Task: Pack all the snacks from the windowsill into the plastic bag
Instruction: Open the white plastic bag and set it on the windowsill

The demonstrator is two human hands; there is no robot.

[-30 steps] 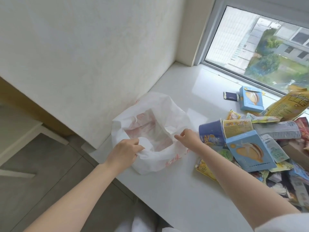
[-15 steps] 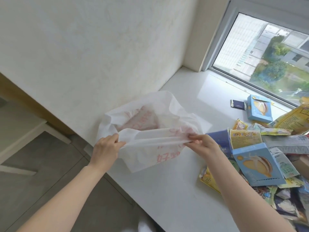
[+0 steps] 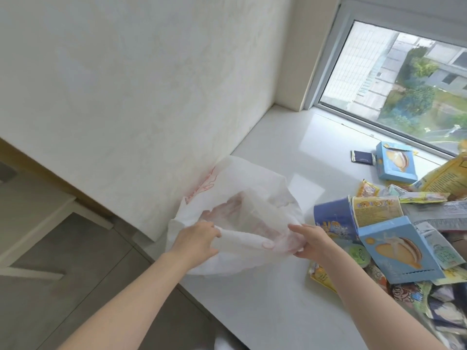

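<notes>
Both hands grip the near rim of the plastic bag, left hand and right hand pinching it from either side, on the windowsill against the wall. The snacks lie just right of the right hand, the nearer 1. Compared with 0.5 s ago, the mouth gapes wider.

No legible text on any packaging.

Left grip; right grip; both clenched
</notes>
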